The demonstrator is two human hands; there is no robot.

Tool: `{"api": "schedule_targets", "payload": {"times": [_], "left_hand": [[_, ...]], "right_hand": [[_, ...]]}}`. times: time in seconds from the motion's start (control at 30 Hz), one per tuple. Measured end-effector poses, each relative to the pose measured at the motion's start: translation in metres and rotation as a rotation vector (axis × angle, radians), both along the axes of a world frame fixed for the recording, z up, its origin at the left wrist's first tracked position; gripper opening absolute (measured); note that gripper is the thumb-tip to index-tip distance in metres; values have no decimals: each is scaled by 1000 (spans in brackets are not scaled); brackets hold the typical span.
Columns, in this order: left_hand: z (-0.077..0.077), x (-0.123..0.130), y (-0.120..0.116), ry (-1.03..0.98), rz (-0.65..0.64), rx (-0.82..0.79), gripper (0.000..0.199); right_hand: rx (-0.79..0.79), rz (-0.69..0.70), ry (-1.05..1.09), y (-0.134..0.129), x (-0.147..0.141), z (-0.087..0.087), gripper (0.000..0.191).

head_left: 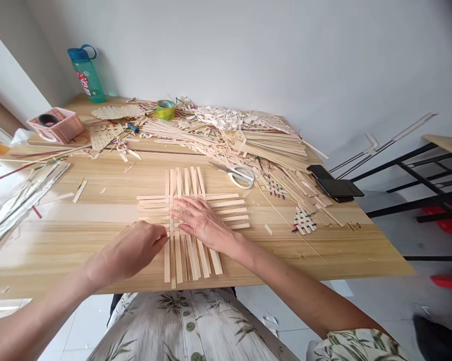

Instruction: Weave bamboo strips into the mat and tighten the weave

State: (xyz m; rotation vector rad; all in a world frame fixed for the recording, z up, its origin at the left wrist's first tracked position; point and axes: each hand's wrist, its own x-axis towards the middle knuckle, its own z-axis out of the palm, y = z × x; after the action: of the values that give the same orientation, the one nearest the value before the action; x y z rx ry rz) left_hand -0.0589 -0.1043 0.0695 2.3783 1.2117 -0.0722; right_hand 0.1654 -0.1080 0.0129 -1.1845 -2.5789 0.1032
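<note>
Right hand (201, 223) (splayed) on bamboo strips (226, 203)

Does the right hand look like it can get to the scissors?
Probably yes. The right hand rests on the woven strips, and the scissors lie just past the strips' far right corner on the table. Nothing seems to stand in the way.

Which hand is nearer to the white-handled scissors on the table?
The right hand is nearer: it lies on the crossed wooden strips, with the white-handled scissors ahead and to its right. The left hand is farther off, at the strips' near left side.
</note>
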Motion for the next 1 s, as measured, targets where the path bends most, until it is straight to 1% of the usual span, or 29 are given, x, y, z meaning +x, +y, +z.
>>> {"api": "schedule_targets", "payload": {"times": [0.07, 0.1, 0.13, 0.2, 0.27, 0.3, 0.37, 0.43, 0.53, 0.6, 0.7, 0.77, 0.83, 0.9, 0.93, 1.0], "left_hand": [[2, 0, 12, -98, 0, 79, 32], [2, 1, 21, -181, 5, 136, 29], [0, 3, 31, -283, -31, 194, 27], [-7, 8, 52, -407, -171, 246, 30], [-17, 15, 69, -419, -299, 248, 34], [-22, 19, 75, -380, -329, 259, 35], [-30, 23, 80, -287, -333, 302, 34], [-33, 24, 78, -213, -302, 344, 30], [-31, 18, 67, -120, -235, 364, 24], [-26, 13, 56, -50, -181, 349, 22], [-15, 8, 35, 38, -115, 278, 22], [-8, 9, 23, 90, -107, 210, 25], [-1, 12, 16, 104, -121, 138, 30], [3, 18, 17, 67, -113, 103, 32], [2, 21, 20, 26, -98, 114, 30], [-2, 29, 29, -86, -74, 194, 21]], "right_hand": [[8, 6, 12, -4, -4, 7, 34], [4, 14, 24, -9, -7, 12, 33], [-9, 29, 38, -15, -11, 16, 32], [-70, 85, 67, -28, -19, 24, 38], [-122, 137, 77, -40, -24, 28, 45], [-132, 148, 75, -44, -24, 28, 45], [-133, 142, 63, -49, -22, 27, 37], [-118, 113, 56, -52, -14, 26, 26], [-85, 76, 60, -54, 1, 27, 16], [-79, 61, 76, -56, 12, 29, 15], [-111, 37, 99, -59, 25, 32, 16], [-132, -3, 112, -60, 31, 34, 17], [-141, -90, 146, -60, 33, 36, 18], [-145, -204, 193, -57, 31, 37, 16], [-140, -262, 214, -54, 29, 37, 14], [-97, -371, 241, -47, 24, 34, 10]]}}
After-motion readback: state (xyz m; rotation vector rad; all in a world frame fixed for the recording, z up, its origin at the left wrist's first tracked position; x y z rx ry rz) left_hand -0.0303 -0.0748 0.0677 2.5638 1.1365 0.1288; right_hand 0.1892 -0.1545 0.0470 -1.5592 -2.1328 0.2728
